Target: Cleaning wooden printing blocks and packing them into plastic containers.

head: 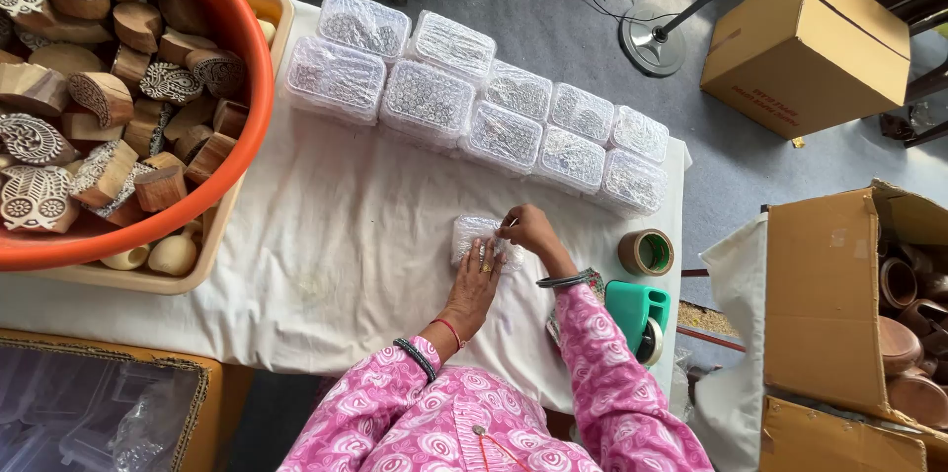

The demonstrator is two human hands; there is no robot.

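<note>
Wrapping one more bubble-wrapped packet [481,238]: our left hand [476,281] presses flat on it, right hand [529,228] pinches its edge. Ten wrapped packets [474,102] already lined up; tub of wooden blocks [109,87] looks barely emptied.

Bubble-wrapped packet [482,238] under both hands: clear plastic, dimpled, faintly glossy; wrapped packets [474,97] behind, same shiny film; table cloth [346,235]: white fabric, matt, creased; printing blocks [99,87]: carved wood, rough, dull; tub [242,67]: orange plastic, smooth, glossy; tape roll [646,252]: brown, shiny; boxes [805,47]: matt cardboard
</note>
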